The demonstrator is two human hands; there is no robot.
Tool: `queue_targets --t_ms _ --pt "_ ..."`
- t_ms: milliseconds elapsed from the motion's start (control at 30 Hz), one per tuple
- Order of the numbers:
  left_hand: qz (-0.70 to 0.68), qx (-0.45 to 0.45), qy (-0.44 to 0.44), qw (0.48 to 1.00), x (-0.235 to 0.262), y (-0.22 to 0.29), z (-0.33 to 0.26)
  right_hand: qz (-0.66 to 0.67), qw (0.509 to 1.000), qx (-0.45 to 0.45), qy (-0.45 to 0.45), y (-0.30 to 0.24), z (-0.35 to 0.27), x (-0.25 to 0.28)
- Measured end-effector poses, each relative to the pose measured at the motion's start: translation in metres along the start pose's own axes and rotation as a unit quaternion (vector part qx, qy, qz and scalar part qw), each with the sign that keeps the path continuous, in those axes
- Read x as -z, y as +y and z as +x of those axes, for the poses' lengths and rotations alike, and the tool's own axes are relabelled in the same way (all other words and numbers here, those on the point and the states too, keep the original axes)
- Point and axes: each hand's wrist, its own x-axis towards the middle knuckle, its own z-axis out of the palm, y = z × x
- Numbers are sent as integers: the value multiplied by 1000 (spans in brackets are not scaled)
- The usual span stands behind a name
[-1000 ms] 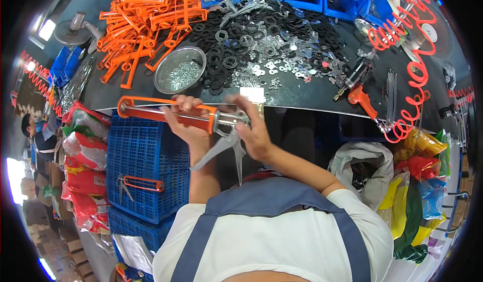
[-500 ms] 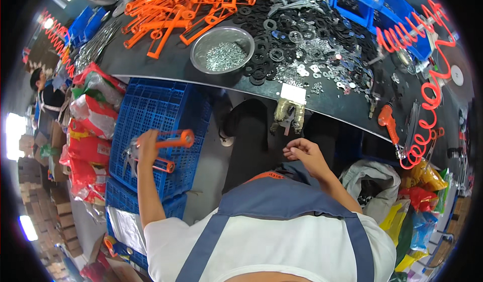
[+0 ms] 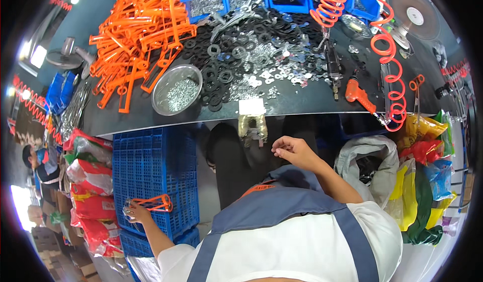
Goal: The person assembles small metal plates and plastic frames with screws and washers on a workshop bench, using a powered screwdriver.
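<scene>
Low on my left, my left hand [image 3: 139, 213] has its fingers around the grey metal end of an orange-framed caulking gun [image 3: 160, 201]. The gun is over the blue plastic crates [image 3: 156, 166], its orange frame pointing right; I cannot tell whether it rests on them. In front of my lap hovers my right hand [image 3: 297, 153], fingers loosely bent and no object visible in it. Close to that hand, a worn metal fixture [image 3: 253, 127] with a pale top is fixed at the bench edge.
Orange gun frames [image 3: 146, 30] are heaped on the dark bench [image 3: 221, 112]. A steel bowl [image 3: 157, 98] of small parts stands beside black rings [image 3: 216, 76]. An orange power driver [image 3: 356, 93] lies right, under a coiled red hose [image 3: 385, 45]. Bags flank both sides.
My left hand has gone down and back with the caulking gun, beside the crates. My view has turned, so the bench appears shifted left. My right hand keeps its loose bend.
</scene>
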Motion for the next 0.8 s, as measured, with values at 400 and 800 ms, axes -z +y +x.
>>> queue_targets --t_ms 400,800 --pt "-612 -479 191 599 314 179 -165 77 964 71 245 8 -49 99" --pt "-587 -695 211 357 386 263 -245 -266 812 -10 520 1 106 443"
